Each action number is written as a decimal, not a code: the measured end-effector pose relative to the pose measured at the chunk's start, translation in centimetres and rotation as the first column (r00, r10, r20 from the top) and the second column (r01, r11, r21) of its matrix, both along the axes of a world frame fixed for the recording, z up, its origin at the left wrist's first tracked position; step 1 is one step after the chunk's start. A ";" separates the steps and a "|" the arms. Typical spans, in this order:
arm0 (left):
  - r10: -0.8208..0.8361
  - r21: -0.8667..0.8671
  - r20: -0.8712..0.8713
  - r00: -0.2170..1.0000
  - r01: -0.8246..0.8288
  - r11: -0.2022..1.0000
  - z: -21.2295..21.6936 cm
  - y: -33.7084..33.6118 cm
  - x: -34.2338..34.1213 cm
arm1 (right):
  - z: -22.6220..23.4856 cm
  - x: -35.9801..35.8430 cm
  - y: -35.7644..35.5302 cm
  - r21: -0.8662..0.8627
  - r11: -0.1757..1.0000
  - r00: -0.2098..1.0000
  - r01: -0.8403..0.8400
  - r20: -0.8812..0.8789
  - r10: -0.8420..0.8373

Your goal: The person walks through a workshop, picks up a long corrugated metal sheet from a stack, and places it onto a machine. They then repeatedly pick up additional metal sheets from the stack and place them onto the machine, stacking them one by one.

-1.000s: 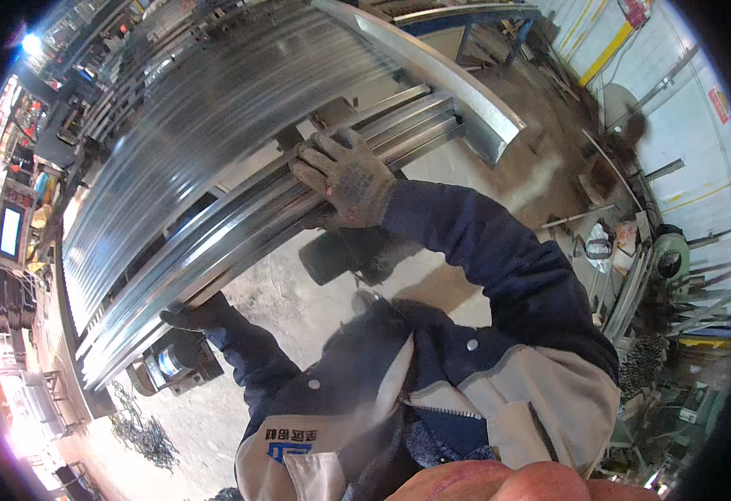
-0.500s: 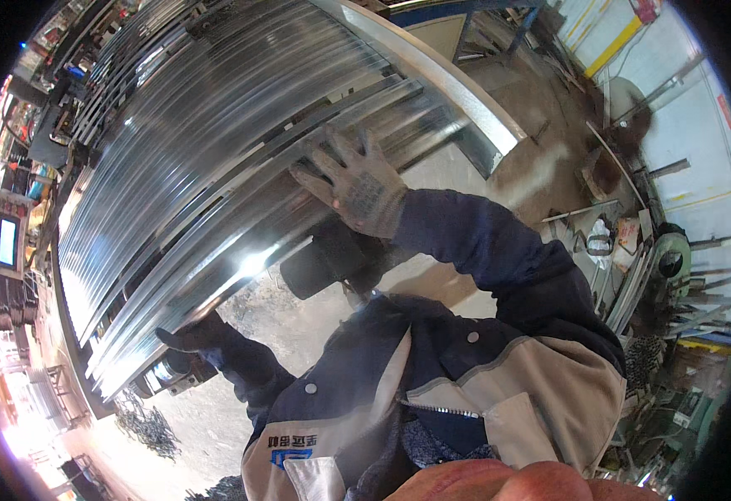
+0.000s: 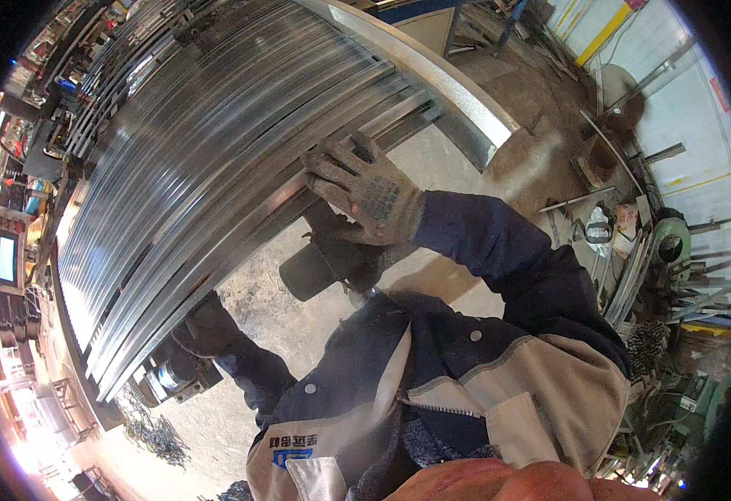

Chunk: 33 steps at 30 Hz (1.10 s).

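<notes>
Now the right hand (image 3: 364, 190) has slid along the stack of steel channels (image 3: 215, 192) toward their near ends, its gloved fingers (image 3: 325, 164) spread flat on the lowest channel, gripping nothing. Lower down, the left hand (image 3: 207, 327) has closed under the stack's edge, so the lift looks begun.

Stack of long shiny galvanised steel strips (image 3: 215, 175), lying flat side by side, running diagonally
</notes>
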<state>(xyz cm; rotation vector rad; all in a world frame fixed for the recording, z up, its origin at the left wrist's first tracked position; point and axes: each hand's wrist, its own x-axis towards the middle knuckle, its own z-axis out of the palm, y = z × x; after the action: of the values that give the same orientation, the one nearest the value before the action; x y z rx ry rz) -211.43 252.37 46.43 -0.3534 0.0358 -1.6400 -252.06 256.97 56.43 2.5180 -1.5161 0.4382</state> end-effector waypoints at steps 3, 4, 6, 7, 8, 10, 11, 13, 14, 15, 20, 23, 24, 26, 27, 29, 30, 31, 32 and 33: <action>0.204 -0.285 0.487 0.849 -0.066 0.956 0.6 -0.6 -0.5 | -0.2 0.3 0.6 -0.078 0.995 0.994 0.056 0.094 -0.049; 0.239 -0.214 0.497 0.834 -0.149 0.965 0.7 -0.6 -1.0 | -0.2 0.5 0.4 -0.079 0.993 0.992 0.083 0.105 -0.075; 0.277 -0.074 0.521 0.807 -0.280 0.957 1.0 -0.8 -1.7 | -0.1 0.9 -0.4 -0.103 0.990 0.993 0.100 0.073 -0.093; 0.345 -0.110 0.652 0.676 -0.366 0.924 1.2 -0.7 -2.0 | -0.1 1.1 -0.6 -0.097 0.989 0.993 0.108 0.053 -0.103; 0.392 -0.149 0.786 0.478 -0.468 0.871 1.3 -0.5 -2.3 | -0.2 1.1 -0.7 -0.061 0.994 0.991 0.096 0.102 -0.089; 0.387 -0.074 0.750 0.537 -0.512 0.856 1.7 0.4 -2.3 | -0.4 1.0 -0.4 -0.014 0.998 0.975 0.061 0.213 -0.056; 0.412 -0.132 0.800 0.436 -0.542 0.830 1.9 0.9 -2.1 | -0.6 0.8 0.0 -0.017 1.000 0.973 -0.009 0.229 0.012; 0.453 -0.245 0.743 0.493 -0.429 0.869 1.9 1.7 -1.5 | -0.9 0.4 0.5 -0.133 0.978 0.938 -0.158 0.289 0.191; 0.411 -0.203 0.719 0.561 -0.396 0.895 1.8 1.8 -1.2 | -1.0 0.1 0.5 -0.178 0.955 0.866 -0.237 0.407 0.291; 0.370 -0.165 0.683 0.629 -0.360 0.918 1.5 2.0 -0.9 | -1.0 -0.1 0.4 -0.087 0.976 0.921 -0.197 0.326 0.215; 0.271 0.042 0.712 0.648 -0.424 0.905 0.1 -0.3 -0.3 | -0.2 -0.3 -2.5 0.100 0.995 0.999 0.000 0.043 -0.005; 0.227 0.016 0.710 0.667 -0.337 0.941 0.1 -2.1 -0.7 | 0.9 -0.4 -4.4 -0.079 0.997 0.984 -0.010 0.174 0.023; 0.271 0.005 0.731 0.625 -0.403 0.915 0.1 -2.4 -1.0 | 1.2 -0.4 -5.3 -0.019 0.998 0.995 0.054 0.089 -0.052; 0.236 0.086 0.735 0.636 -0.433 0.897 0.1 -2.5 -1.3 | 1.6 -0.3 -7.8 -0.083 0.989 0.992 0.121 0.032 -0.119; 0.263 0.031 0.748 0.610 -0.428 0.903 0.0 -2.5 -1.5 | 1.7 -0.4 -8.8 -0.004 0.988 0.988 0.152 -0.016 -0.152; 0.302 -0.018 0.586 0.752 -0.360 0.933 -0.5 -2.1 -1.8 | 1.7 -0.4 -10.8 0.123 0.973 0.977 0.198 -0.102 -0.186; 0.328 -0.088 0.534 0.779 -0.335 0.938 -0.8 -2.0 -1.8 | 1.6 -0.5 -11.6 0.100 0.971 0.975 0.216 -0.082 -0.208; 0.330 -0.105 0.500 0.801 -0.322 0.941 -1.2 -2.0 -1.7 | 1.6 -0.6 -12.1 0.146 0.953 0.962 0.264 -0.114 -0.249; 0.326 -0.131 0.499 0.803 -0.301 0.944 -1.5 -2.1 -1.5 | 1.6 -0.8 -12.3 0.123 0.946 0.951 0.301 -0.120 -0.287; 0.327 -0.156 0.507 0.798 -0.288 0.945 -1.9 -2.2 -1.3 | 1.6 -1.2 -12.4 0.151 0.936 0.941 0.319 -0.163 -0.295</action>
<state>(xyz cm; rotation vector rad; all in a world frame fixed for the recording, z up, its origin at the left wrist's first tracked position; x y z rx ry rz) -212.71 250.17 44.57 0.0527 -0.4783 -1.3632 -253.24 244.58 58.04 2.3102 -1.9229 0.0845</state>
